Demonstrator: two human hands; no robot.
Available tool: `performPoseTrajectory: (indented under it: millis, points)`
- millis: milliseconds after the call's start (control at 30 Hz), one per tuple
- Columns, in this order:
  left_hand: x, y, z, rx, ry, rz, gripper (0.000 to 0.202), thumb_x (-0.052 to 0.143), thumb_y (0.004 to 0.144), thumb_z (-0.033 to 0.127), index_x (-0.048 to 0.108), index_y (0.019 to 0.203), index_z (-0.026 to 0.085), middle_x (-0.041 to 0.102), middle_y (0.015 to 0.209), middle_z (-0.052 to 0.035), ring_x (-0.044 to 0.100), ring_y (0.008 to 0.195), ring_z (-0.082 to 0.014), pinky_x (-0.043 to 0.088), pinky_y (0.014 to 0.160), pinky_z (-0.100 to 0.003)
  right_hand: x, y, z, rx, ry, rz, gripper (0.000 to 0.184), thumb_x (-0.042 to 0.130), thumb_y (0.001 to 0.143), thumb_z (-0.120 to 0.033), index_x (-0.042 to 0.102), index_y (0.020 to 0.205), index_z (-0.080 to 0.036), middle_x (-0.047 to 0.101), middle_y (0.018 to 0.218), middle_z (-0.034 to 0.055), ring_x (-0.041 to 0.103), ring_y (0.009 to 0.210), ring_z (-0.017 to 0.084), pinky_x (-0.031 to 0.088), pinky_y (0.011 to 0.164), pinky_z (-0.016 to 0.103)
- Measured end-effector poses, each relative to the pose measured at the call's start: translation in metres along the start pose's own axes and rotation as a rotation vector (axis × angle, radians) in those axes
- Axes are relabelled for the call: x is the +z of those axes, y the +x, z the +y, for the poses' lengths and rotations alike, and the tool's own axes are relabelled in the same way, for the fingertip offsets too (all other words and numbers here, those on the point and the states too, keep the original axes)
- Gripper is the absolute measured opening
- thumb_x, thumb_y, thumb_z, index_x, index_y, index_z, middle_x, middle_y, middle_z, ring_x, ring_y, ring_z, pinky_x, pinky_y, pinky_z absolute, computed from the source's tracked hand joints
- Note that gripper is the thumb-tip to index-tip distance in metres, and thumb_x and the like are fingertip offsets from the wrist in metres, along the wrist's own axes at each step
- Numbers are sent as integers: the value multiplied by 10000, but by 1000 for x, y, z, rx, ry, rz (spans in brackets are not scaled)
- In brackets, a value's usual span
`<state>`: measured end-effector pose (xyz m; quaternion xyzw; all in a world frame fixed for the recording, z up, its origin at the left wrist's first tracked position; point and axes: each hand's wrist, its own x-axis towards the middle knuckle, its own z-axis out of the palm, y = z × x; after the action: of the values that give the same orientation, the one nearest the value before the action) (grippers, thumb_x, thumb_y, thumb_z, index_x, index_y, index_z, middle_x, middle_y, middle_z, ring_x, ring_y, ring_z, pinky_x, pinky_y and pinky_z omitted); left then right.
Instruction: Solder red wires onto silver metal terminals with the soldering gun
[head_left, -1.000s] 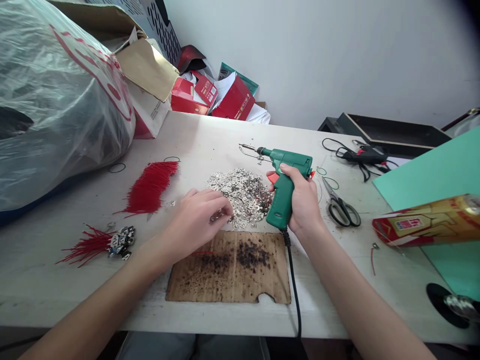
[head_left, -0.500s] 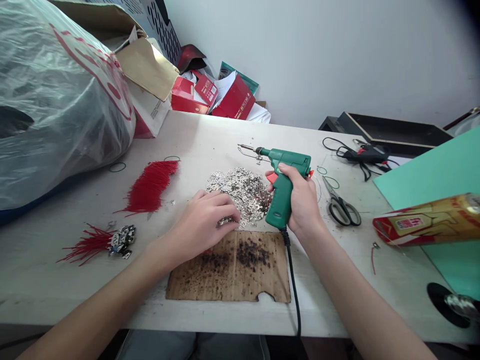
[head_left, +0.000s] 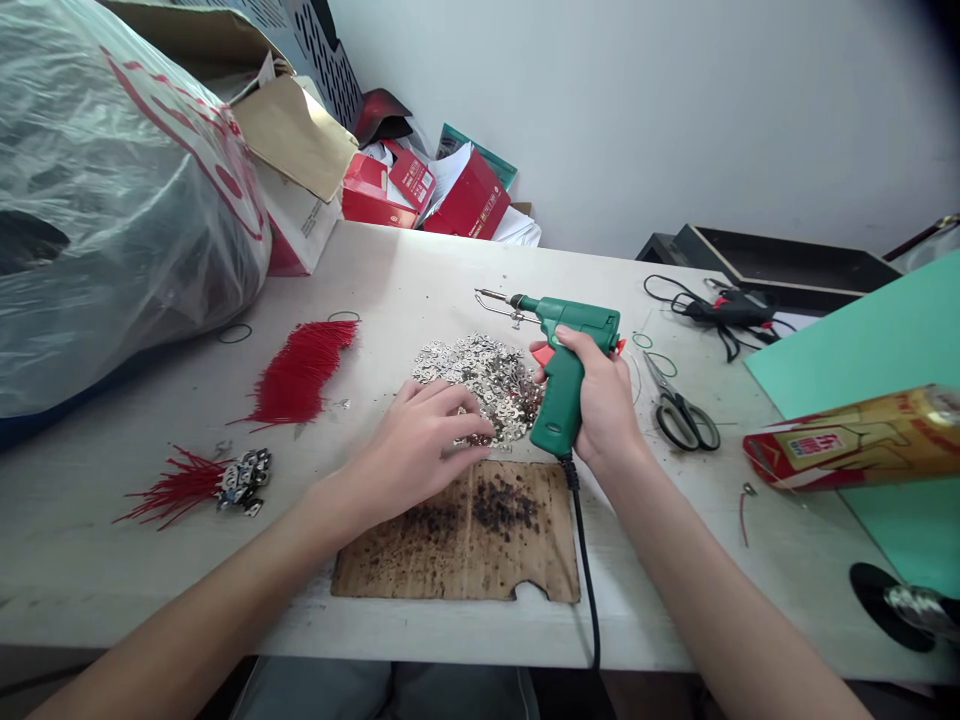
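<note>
A green soldering gun [head_left: 568, 385] with a red trigger is held in my right hand [head_left: 606, 400], its thin metal tip pointing left over the table. My left hand [head_left: 427, 445] hovers at the near left edge of a pile of small silver metal tabs [head_left: 487, 375]. Its fingers are bent, with thumb and forefinger apart; the fingertips partly cover the tabs, and I see nothing gripped. Beneath that hand lies a piece of cardboard [head_left: 457, 560] with dark scorch marks. To the left are a bundle of red wires [head_left: 304, 375] and a bunch of red wires with metal tabs attached [head_left: 199, 487].
Scissors [head_left: 682, 415] lie right of my right hand, near a black cable [head_left: 731, 308]. A gold and red can [head_left: 855, 440] rests on its side on a green board [head_left: 900, 340]. A large plastic bag [head_left: 135, 230] fills the left; red boxes [head_left: 469, 195] stand at the back.
My left hand has shifted slightly right, and its thumb and forefinger have spread apart. My right hand and the soldering gun have stayed almost still.
</note>
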<state>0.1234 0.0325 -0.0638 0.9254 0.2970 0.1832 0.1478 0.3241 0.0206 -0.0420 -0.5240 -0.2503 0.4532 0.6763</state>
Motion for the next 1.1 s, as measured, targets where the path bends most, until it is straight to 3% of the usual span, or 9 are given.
performPoseTrajectory:
  millis: [433, 600, 800, 967, 1100]
  points:
    - [4, 3, 1, -9, 31, 51, 197, 577, 1006, 282, 738, 906, 226, 679, 1024, -27, 583, 972, -189, 336, 826, -361, -1, 0, 1, -9, -19, -6, 276, 762, 766, -425, 675, 834, -172, 717, 806, 50, 571, 539, 110, 486, 467, 227]
    - [-8, 2, 9, -71, -202, 73, 161, 549, 996, 246, 685, 953, 171, 705, 967, -32, 624, 905, -160, 463, 823, -327, -1, -1, 1, -14, -23, -8, 274, 759, 767, -427, 674, 828, -173, 715, 800, 49, 574, 536, 113, 493, 466, 233]
    - [-33, -5, 13, -220, -623, -50, 78, 663, 893, 226, 710, 845, 186, 739, 787, 3, 664, 682, -110, 545, 639, -230, -3, 0, 3, 0, -38, -16, 267, 762, 772, -419, 671, 840, -177, 695, 760, 25, 576, 531, 115, 496, 454, 228]
    - [-40, -11, -1, -238, -678, -220, 107, 660, 903, 293, 726, 887, 211, 726, 681, 6, 675, 616, -120, 544, 563, -216, -5, 1, 6, -7, -30, -10, 283, 782, 750, -428, 664, 848, -189, 706, 786, 24, 586, 536, 125, 521, 472, 252]
    - [-40, -13, -9, -170, -620, -301, 118, 665, 906, 302, 748, 918, 219, 747, 782, -10, 676, 671, -123, 534, 594, -218, -6, 2, 7, -15, -35, -13, 280, 788, 748, -414, 654, 865, -198, 712, 800, 23, 595, 543, 128, 518, 473, 249]
